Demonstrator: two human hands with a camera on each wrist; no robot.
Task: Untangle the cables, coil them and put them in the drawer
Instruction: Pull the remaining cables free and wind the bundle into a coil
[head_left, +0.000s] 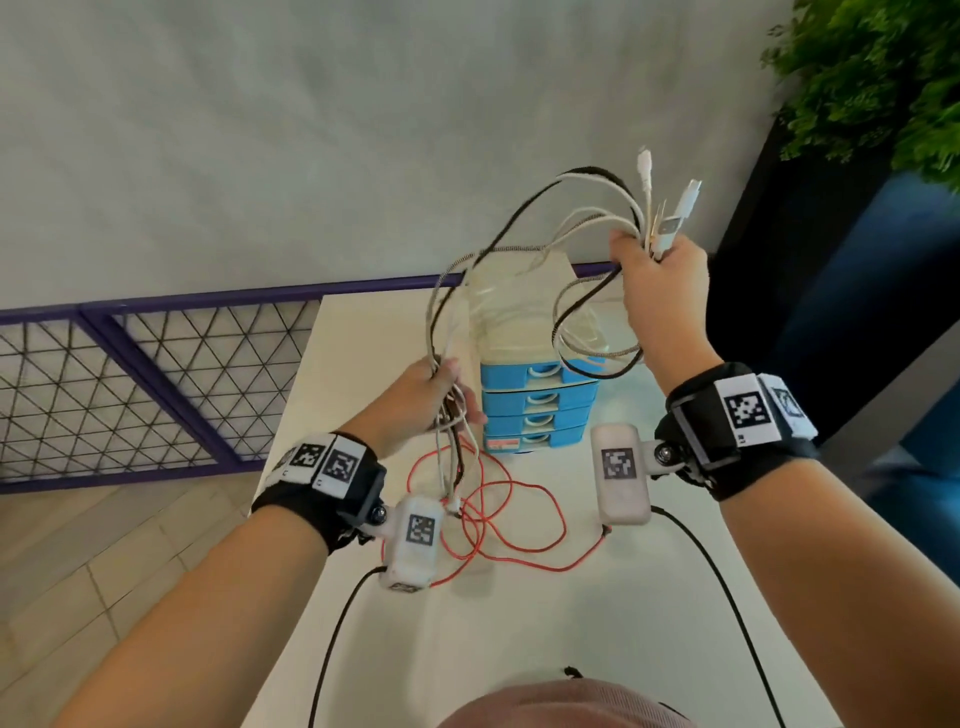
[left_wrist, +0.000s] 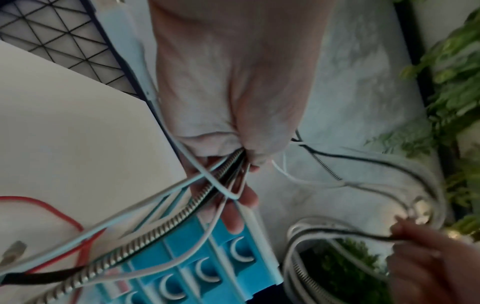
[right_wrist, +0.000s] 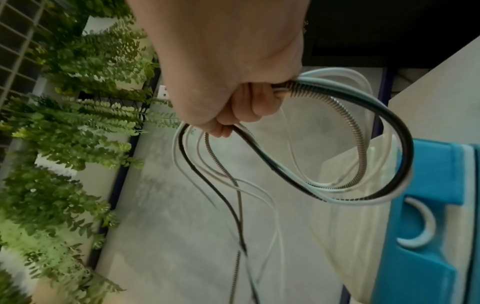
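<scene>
A bundle of white, black and braided cables arcs between both hands above the table. My right hand is raised high and grips the coiled loops, with several white plug ends sticking up from the fist. My left hand, lower and to the left, grips the trailing strands, which hang to the table. A red cable lies loose on the white table. A small blue drawer unit with its drawers closed stands behind the hands.
A purple-framed mesh railing runs along the table's left and far side. Green foliage and a dark planter stand at the right. Black wires from the wrist cameras trail across the table's near part.
</scene>
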